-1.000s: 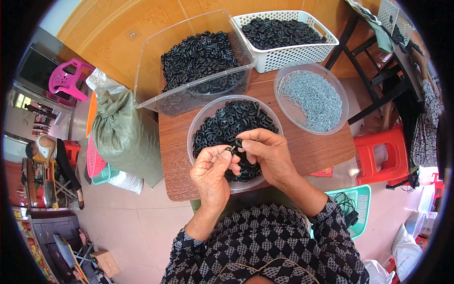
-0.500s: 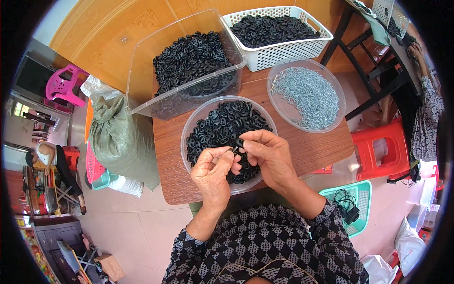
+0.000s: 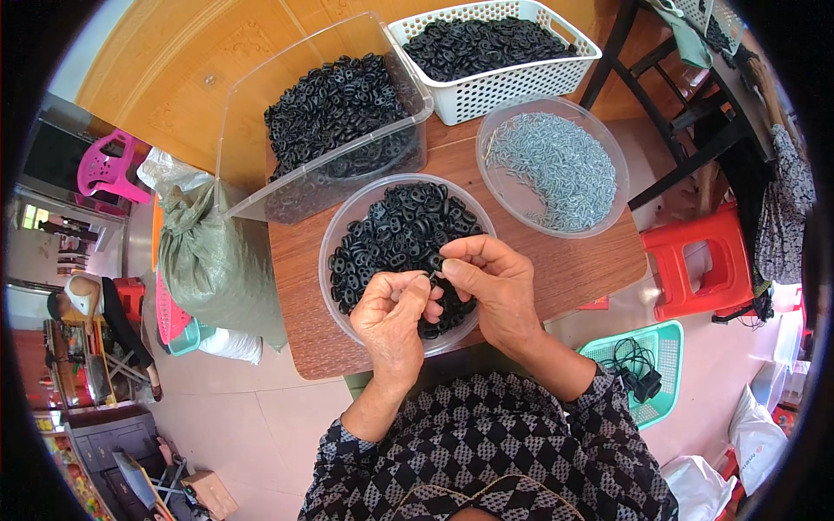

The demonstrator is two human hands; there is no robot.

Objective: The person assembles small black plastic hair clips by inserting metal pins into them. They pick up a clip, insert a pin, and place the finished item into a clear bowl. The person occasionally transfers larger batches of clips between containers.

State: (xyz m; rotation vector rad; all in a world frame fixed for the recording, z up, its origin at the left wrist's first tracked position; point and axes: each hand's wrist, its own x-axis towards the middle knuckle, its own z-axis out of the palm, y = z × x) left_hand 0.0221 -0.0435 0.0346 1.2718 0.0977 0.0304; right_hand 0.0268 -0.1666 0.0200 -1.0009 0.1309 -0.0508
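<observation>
Both hands meet over a round clear bowl (image 3: 334, 260) full of little black rings (image 3: 395, 230). The left hand (image 3: 391, 317) is curled, with its fingers pinched narrow on one small black ring (image 3: 432, 280). The right hand (image 3: 491, 291) sits at 3 o'clock from the left one, its thumb and first finger pinched close on the same spot. It may be pressing a tiny silver pin into the ring, but the piece is too small to tell for sure.

At 1 o'clock from the hands is another clear bowl (image 3: 608, 156) with shiny silver pins (image 3: 556, 165). At 11 o'clock stands a big clear bin (image 3: 252, 130), and at 12 o'clock a white basket (image 3: 521, 82), both holding more black pieces.

The step in hand looks like putting two small parts together. The next move calls for steady fingertips and a gentle push, so the little part does not slip.
</observation>
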